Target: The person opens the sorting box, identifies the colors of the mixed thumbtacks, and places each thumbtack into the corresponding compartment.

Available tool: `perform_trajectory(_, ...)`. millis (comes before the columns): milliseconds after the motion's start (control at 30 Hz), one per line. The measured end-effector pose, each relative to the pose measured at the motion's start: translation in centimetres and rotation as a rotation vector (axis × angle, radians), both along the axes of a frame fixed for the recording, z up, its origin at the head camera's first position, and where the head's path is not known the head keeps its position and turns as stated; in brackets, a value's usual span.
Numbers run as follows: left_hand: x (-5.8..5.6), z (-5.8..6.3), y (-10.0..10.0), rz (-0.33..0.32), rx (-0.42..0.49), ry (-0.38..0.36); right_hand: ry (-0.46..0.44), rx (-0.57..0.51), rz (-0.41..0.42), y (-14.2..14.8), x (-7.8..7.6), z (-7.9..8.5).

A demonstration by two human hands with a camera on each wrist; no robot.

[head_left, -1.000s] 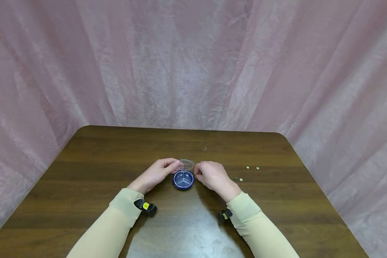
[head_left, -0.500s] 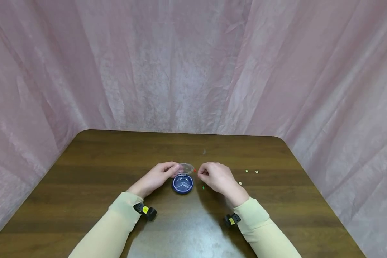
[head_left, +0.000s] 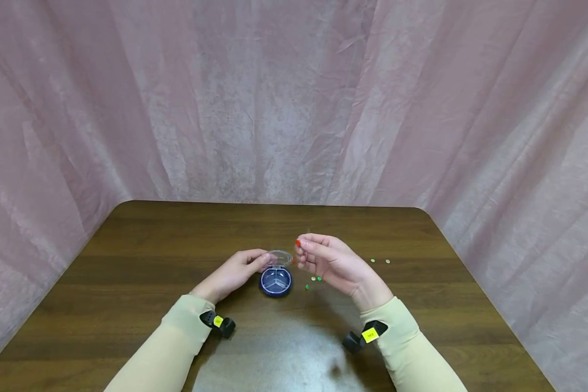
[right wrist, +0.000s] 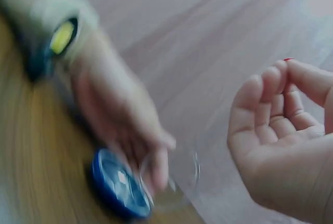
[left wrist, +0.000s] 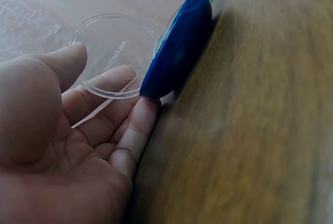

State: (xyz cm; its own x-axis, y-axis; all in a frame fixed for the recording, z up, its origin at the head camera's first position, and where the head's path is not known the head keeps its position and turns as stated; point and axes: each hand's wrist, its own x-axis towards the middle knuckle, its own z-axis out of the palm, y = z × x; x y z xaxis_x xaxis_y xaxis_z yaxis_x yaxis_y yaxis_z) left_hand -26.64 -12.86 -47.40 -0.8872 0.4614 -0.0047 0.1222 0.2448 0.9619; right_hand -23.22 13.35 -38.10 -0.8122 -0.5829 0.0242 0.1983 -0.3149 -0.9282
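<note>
**Right hand pinches a small red piece beside a round blue plastic case**

We see the red piece in the air, held narrowly between thumb and fingertip of the right hand, to the right of the raised clear round plastic lid. It is too small, so we cannot tell its long axis or its direction.

The case lies flat on the brown wooden table, in front of the person. Being round, it shows us no long axis; its compartments face upward, and its hinge is on the side far from the person. The lid stands up from this hinge. The left hand holds the lid at its left edge, thumb on one side and fingers behind.

Near the case, to its right, we notice two small green pieces and one pale round piece.
</note>
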Motion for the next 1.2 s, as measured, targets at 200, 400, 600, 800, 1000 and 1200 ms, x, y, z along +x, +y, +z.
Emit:
perform_trajectory(200,0.0,0.0,-0.1,-0.007,0.017,0.006,-0.086,-0.28,0.146,0.1,0.8,1.4)
perform_trajectory(400,0.0,0.0,-0.3,-0.008,0.009,0.009,-0.039,-0.282,0.18,0.0,1.4,2.0)
perform_trajectory(600,-0.2,-0.1,-0.2,-0.021,0.002,0.022,0.271,0.269,-0.043,0.0,1.1,1.4)
perform_trajectory(800,-0.1,-0.2,-0.2,-0.02,0.017,0.011,0.664,0.835,-0.166,-0.8,0.5,-0.2)
perform_trajectory(1000,0.0,-0.1,0.0,-0.033,0.019,0.011,1.055,1.242,-0.331,-2.5,0.1,-2.4)
perform_trajectory(1200,0.1,0.0,0.2,-0.028,0.02,0.005,1.197,1.368,-0.371,-3.5,0.1,-3.4)
